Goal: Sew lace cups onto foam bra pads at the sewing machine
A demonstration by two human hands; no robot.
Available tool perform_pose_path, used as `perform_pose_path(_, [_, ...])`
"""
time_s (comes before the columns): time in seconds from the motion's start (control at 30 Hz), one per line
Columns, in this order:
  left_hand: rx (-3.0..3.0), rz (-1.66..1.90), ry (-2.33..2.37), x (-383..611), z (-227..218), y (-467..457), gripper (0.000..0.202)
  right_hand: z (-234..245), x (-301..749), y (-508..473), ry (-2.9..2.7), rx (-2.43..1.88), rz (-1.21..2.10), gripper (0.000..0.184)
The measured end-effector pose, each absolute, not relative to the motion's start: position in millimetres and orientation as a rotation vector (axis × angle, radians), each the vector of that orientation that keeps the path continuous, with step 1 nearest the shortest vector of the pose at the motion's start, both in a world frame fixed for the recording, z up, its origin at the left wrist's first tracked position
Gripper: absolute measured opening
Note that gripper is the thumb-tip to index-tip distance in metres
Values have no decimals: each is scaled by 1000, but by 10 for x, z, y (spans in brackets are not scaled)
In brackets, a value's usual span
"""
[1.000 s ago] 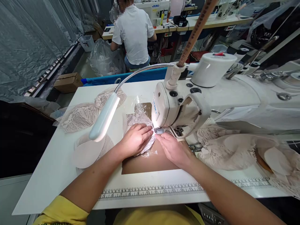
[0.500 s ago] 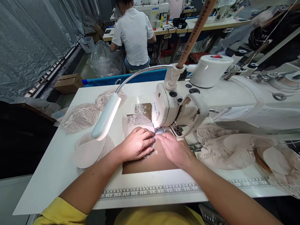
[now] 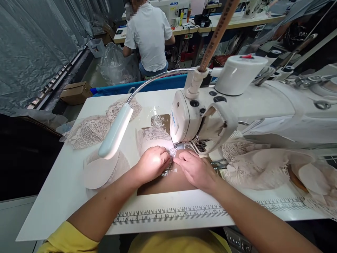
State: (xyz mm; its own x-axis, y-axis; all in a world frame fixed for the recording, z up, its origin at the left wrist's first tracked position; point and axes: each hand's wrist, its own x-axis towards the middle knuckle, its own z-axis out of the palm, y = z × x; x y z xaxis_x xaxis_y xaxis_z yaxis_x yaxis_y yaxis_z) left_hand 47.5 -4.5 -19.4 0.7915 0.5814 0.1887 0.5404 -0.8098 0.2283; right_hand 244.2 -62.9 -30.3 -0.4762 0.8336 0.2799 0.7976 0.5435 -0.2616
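A white sewing machine (image 3: 205, 119) stands on the white table (image 3: 58, 189). A pale lace bra cup (image 3: 151, 138) lies under its needle, lit by the gooseneck lamp (image 3: 114, 131). My left hand (image 3: 152, 163) rests on the lace with fingers curled, pinching its edge just left of the presser foot. My right hand (image 3: 196, 170) sits to the right, fingertips pinching the same lace edge in front of the needle. Both hands nearly touch each other.
More lace cups (image 3: 89, 130) and a foam cup (image 3: 98, 170) lie at left; a heap of lace pieces (image 3: 263, 165) sits at right. A printed ruler (image 3: 168, 212) runs along the front edge. A person in a white shirt (image 3: 149, 37) sits at another machine behind.
My left hand has slid toward me and curled from flat into a pinch on the lace. The right hand has drawn back slightly from the presser foot.
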Motion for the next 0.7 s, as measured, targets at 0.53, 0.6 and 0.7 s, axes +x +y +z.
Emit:
perform_pose_path(0.53, [2264, 423, 933, 420, -64, 17, 22, -247, 2399, -625, -2419, -1492, 157, 38])
perform_pose_path(0.6, [2233, 431, 932, 427, -57, 12, 24, -239, 2389, -632, -2439, -1509, 166, 36])
perform_pose_path(0.7, [2075, 458, 931, 418, -46, 29, 26, -244, 2388, -653, -2455, -1484, 174, 33])
